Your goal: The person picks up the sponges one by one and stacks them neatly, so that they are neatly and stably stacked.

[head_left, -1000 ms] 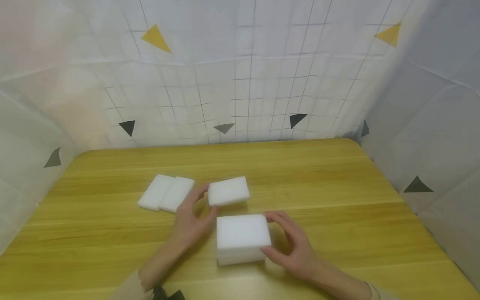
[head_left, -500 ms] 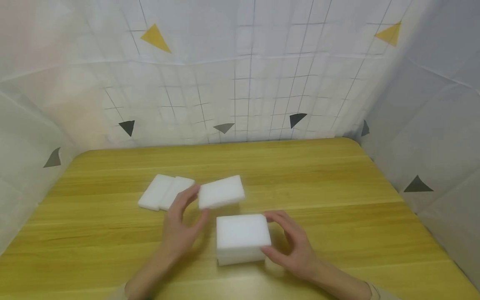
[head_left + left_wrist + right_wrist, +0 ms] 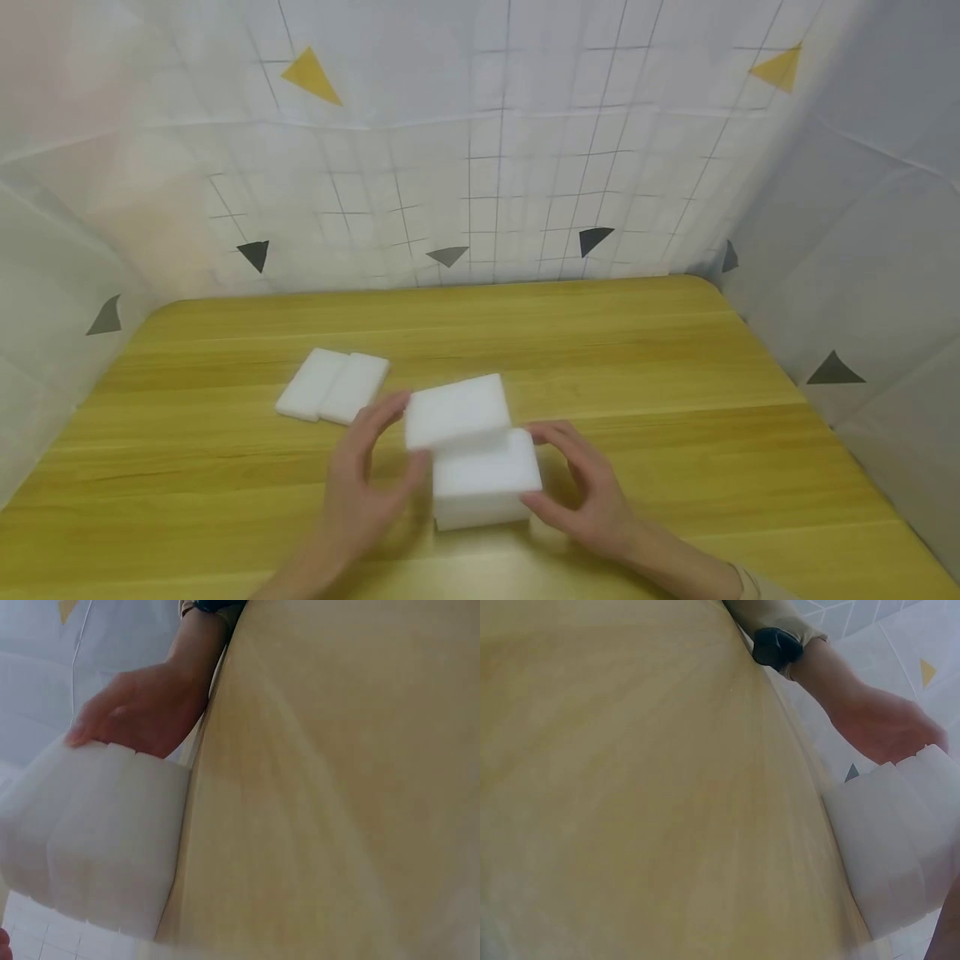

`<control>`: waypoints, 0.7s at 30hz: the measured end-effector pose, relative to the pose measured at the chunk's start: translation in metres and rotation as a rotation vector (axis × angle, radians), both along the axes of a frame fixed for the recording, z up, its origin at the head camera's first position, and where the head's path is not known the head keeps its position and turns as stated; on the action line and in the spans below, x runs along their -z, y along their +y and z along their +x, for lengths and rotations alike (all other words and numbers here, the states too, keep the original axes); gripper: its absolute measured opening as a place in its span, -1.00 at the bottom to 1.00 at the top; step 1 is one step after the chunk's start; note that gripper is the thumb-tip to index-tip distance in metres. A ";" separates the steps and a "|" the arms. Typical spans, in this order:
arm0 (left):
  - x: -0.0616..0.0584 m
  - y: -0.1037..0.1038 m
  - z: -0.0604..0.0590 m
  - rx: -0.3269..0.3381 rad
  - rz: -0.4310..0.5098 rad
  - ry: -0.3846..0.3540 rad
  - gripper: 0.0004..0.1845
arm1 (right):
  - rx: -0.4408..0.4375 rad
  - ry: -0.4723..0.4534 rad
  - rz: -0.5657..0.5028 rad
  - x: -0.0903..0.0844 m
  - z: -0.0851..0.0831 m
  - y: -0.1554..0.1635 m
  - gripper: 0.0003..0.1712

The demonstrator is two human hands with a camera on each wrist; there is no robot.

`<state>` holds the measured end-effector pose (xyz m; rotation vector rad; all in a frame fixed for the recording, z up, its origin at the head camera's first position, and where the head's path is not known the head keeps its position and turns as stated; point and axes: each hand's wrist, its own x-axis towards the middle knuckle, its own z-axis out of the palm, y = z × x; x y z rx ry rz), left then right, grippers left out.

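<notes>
In the head view my left hand (image 3: 399, 433) pinches a white sponge block (image 3: 457, 410) by its left edge and holds it tilted over the far left corner of a stack of white sponges (image 3: 487, 482). My right hand (image 3: 552, 467) grips the stack's right side, thumb at the near corner and fingers at the far one. The stack stands on the yellow wooden table (image 3: 675, 350). The left wrist view shows the stack (image 3: 97, 840) with the right hand (image 3: 142, 712) behind it. In the right wrist view the left hand (image 3: 885, 727) is beyond the stack (image 3: 900, 847).
Two more white sponges (image 3: 333, 386) lie flat side by side on the table, to the left and a little beyond my left hand. White gridded sheets (image 3: 480, 167) with coloured triangles wall the table at the back and both sides.
My left hand has lifted the single sponge off the table behind the stack and brought it nearer and rightward, over the stack's top. The right hand and the stack have stayed put.
</notes>
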<state>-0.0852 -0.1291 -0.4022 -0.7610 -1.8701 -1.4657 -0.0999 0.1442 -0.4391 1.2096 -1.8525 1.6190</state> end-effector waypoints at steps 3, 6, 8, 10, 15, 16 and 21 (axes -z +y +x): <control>0.000 0.002 0.002 0.014 -0.008 0.054 -0.38 | -0.001 -0.001 0.001 0.001 0.000 0.000 -0.27; -0.001 0.004 0.003 0.014 -0.027 0.119 -0.43 | -0.001 -0.004 0.004 0.001 0.000 0.000 -0.25; -0.003 0.006 0.004 0.011 -0.043 0.147 -0.44 | -0.003 -0.006 0.002 0.001 0.000 0.000 -0.24; -0.005 0.009 0.005 0.003 -0.061 0.164 -0.44 | -0.002 -0.007 0.003 0.001 0.000 0.000 -0.24; -0.009 0.013 0.008 0.023 -0.072 0.176 -0.44 | -0.008 0.006 -0.006 0.000 -0.001 -0.001 -0.24; -0.009 0.014 0.008 0.028 -0.071 0.179 -0.44 | -0.008 0.008 -0.007 -0.001 -0.001 -0.001 -0.24; -0.015 0.017 0.011 0.044 -0.068 0.205 -0.47 | -0.004 0.010 -0.006 -0.002 0.000 -0.001 -0.25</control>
